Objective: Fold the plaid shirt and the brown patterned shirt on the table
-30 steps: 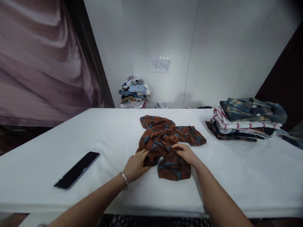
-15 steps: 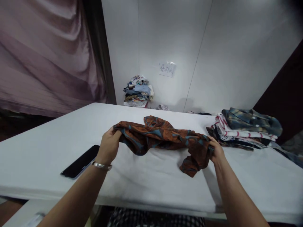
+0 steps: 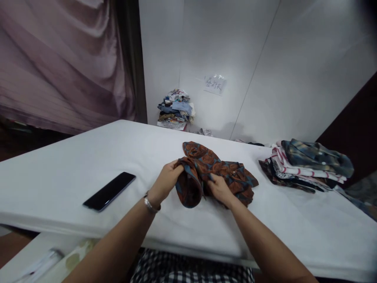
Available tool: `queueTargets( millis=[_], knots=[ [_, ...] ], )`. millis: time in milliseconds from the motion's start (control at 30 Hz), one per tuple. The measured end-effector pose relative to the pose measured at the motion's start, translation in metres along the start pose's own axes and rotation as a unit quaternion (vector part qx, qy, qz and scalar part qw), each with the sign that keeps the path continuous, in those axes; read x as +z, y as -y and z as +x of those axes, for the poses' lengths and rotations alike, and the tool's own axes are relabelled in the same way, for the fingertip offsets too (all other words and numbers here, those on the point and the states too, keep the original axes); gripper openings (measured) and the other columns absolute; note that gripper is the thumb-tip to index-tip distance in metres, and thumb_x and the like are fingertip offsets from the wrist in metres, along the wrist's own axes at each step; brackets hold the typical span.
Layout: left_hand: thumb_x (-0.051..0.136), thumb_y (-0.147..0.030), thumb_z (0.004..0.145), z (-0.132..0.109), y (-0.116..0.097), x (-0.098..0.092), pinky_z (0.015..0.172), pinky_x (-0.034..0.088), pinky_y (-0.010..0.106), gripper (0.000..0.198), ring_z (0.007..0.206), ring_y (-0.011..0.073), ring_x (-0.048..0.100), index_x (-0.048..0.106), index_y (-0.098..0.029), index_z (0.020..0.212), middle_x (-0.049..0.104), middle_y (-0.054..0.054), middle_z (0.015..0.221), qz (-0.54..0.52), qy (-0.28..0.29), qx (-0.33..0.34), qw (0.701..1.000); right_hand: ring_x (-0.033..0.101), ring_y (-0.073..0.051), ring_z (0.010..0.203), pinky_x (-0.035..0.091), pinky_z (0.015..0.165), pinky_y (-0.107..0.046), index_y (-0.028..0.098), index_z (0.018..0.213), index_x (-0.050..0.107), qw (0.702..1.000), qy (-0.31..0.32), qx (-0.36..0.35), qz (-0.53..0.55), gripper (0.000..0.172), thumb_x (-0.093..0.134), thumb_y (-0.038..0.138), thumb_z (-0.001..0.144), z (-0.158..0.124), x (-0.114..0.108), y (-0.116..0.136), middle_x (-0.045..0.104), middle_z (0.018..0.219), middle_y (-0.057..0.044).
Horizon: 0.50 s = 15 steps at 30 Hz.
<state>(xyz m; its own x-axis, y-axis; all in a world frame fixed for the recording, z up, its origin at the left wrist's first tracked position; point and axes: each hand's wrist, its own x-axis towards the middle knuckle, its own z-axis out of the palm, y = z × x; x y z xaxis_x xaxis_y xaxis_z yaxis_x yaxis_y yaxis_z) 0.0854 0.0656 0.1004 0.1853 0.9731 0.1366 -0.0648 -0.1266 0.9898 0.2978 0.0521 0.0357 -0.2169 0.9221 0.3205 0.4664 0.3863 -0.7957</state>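
A rust-orange and blue patterned garment (image 3: 218,169) lies bunched on the white table (image 3: 88,157) in front of me. My left hand (image 3: 166,181), with a bracelet on the wrist, grips the garment's left edge and lifts a fold of it. My right hand (image 3: 218,188) is closed on the cloth near its middle, close to the left hand.
A black phone (image 3: 109,191) lies on the table to the left. A stack of folded clothes (image 3: 306,165) sits at the right. A heap of clothes (image 3: 176,109) rests by the white wall under a paper label (image 3: 215,84). A mauve curtain (image 3: 59,59) hangs at left.
Half a second ago both hands held the garment stretched wide apart above the table; now they have come together at its middle and the cloth is bunched on the table.
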Motion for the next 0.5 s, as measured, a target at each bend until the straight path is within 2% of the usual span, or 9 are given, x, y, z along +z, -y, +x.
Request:
queueTargets(
  millis=[67,167,267,333,500],
  knots=[
    [0.059,-0.037,0.072,0.013,0.007,-0.006,0.080,0.051,0.031,0.028,0.091,0.0231,0.064,0.066,-0.018,0.091,0.071,0.004,0.092,-0.058,0.002,-0.014,0.998,0.064,-0.021,0.089,0.051,0.087,-0.037,0.020,0.089,0.070,0.991,-0.057,0.045,0.110,0.022,0.051,0.026,0.080,0.015,-0.016,0.013,0.072,0.089,-0.001],
    [0.061,-0.045,0.074,0.026,0.032,-0.012,0.085,0.050,0.036,0.040,0.105,0.0268,0.061,0.063,-0.017,0.103,0.067,0.011,0.113,-0.116,-0.016,-0.067,0.991,0.066,-0.020,0.081,0.053,0.077,-0.033,0.019,0.088,0.069,0.959,-0.096,0.091,0.252,0.021,0.058,0.028,0.072,0.040,-0.044,0.045,0.072,0.082,0.000],
    [0.058,-0.053,0.079,0.019,0.063,-0.007,0.092,0.046,0.041,0.053,0.118,0.0286,0.055,0.054,-0.017,0.118,0.055,0.015,0.133,-0.096,-0.090,-0.119,0.984,0.063,-0.017,0.063,0.052,0.059,-0.026,0.018,0.073,0.064,0.938,-0.143,0.129,0.287,0.012,0.059,0.026,0.066,0.064,-0.069,0.077,0.068,0.065,0.002],
    [0.056,-0.056,0.081,0.006,0.079,0.002,0.096,0.044,0.042,0.058,0.123,0.0281,0.051,0.050,-0.017,0.123,0.050,0.016,0.139,-0.081,-0.106,-0.119,0.984,0.059,-0.014,0.053,0.047,0.050,-0.023,0.018,0.066,0.060,0.937,-0.174,0.137,0.271,0.007,0.058,0.024,0.064,0.078,-0.081,0.094,0.063,0.055,0.003],
    [0.070,-0.050,0.071,-0.017,0.098,0.033,0.102,0.042,0.041,0.071,0.128,0.0302,0.046,0.049,-0.016,0.130,0.048,0.016,0.141,0.015,0.022,-0.056,0.998,0.057,-0.013,0.051,0.047,0.048,-0.021,0.018,0.066,0.058,0.950,-0.187,0.082,0.237,0.004,0.056,0.021,0.065,0.100,-0.105,0.129,0.059,0.053,0.004]
  ],
)
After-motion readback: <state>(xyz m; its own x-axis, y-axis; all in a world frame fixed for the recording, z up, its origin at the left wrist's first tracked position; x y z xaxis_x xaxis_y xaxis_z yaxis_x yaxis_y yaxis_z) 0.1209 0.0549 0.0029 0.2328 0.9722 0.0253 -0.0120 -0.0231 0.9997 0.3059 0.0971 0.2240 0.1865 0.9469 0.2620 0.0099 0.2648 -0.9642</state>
